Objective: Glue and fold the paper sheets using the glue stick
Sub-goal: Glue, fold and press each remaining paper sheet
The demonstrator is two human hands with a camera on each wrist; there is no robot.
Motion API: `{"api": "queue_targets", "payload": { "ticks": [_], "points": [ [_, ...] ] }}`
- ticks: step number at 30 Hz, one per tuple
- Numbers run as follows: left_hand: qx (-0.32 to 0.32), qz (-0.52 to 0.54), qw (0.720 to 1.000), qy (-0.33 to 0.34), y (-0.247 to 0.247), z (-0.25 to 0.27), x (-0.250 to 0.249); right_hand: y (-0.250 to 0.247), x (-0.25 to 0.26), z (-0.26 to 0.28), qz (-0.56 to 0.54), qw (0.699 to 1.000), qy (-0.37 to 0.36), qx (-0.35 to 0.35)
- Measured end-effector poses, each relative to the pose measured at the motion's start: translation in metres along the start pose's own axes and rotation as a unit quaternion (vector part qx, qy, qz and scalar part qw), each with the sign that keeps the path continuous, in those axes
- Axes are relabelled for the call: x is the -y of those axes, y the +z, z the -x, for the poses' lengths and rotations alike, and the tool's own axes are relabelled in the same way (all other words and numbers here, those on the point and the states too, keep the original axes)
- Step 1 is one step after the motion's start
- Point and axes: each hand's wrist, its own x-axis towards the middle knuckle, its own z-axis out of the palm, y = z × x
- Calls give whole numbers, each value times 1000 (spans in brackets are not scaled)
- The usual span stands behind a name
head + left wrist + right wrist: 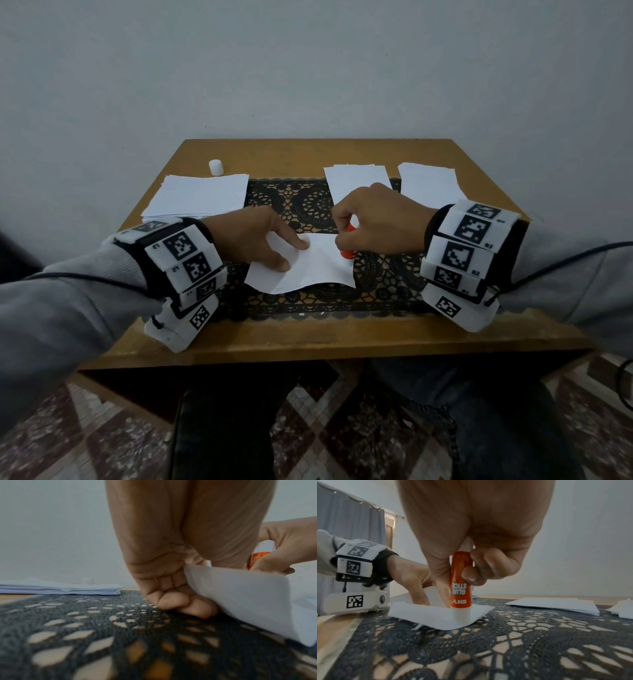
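Note:
A white paper sheet [308, 270] lies on the black lace mat [308, 202] in the middle of the table. My left hand [294, 255] presses its left part down with index finger and thumb stretched out. In the left wrist view the other fingers [181, 605] curl onto the mat beside the sheet [240, 595], whose near edge is lifted. My right hand [346, 236] grips an orange glue stick [348, 254] upside down. Its white tip stands on the sheet's right part [433, 615], as the right wrist view shows, with thumb and fingers around the glue stick's barrel [460, 588].
The white cap [216, 167] stands at the back left of the wooden table [308, 339]. A stack of sheets [198, 198] lies back left. Two more piles [358, 181] [428, 183] lie back right. A wall stands behind the table.

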Motion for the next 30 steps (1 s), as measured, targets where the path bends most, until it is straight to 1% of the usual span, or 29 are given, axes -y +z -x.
{"api": "queue_targets", "payload": {
  "ticks": [6, 9, 11, 13, 15, 16, 19, 20, 23, 25, 27, 30],
  "points": [
    [-3, -4, 1000, 1, 0, 1, -1, -2, 0, 7, -5, 1000, -6, 21],
    [-7, -5, 1000, 1, 0, 3, -1, -6, -4, 10, 0, 1000, -3, 22],
    [-9, -5, 1000, 1, 1, 3, 0, -13, -9, 11, -5, 1000, 7, 10],
    [-15, -4, 1000, -2, 2, 4, 0, -25, -16, 12, -4, 1000, 23, -14],
    [-25, 1, 1000, -6, 2, 5, 0, -38, -22, 13, 14, 997, 43, -54],
    [-30, -2, 1000, -6, 2, 6, -1, -45, -28, 13, 3, 996, 59, -63],
    [-40, -50, 998, 7, 2, 7, -4, -63, -48, 12, -114, 986, 116, -23],
    [-42, -65, 997, 11, 2, 7, -6, -65, -57, 9, -113, 985, 128, -18],
    [-43, -92, 995, 24, 1, 5, -6, -64, -77, -5, -7, 989, 143, -37],
    [-38, -88, 995, 30, 1, 5, -5, -62, -85, -15, 27, 985, 164, -51],
    [-34, -81, 996, 34, 0, 5, -4, -59, -94, -27, 6, 977, 199, -80],
    [-33, -81, 995, 38, -1, 3, -3, -55, -105, -45, -88, 959, 233, -134]
  ]
}}
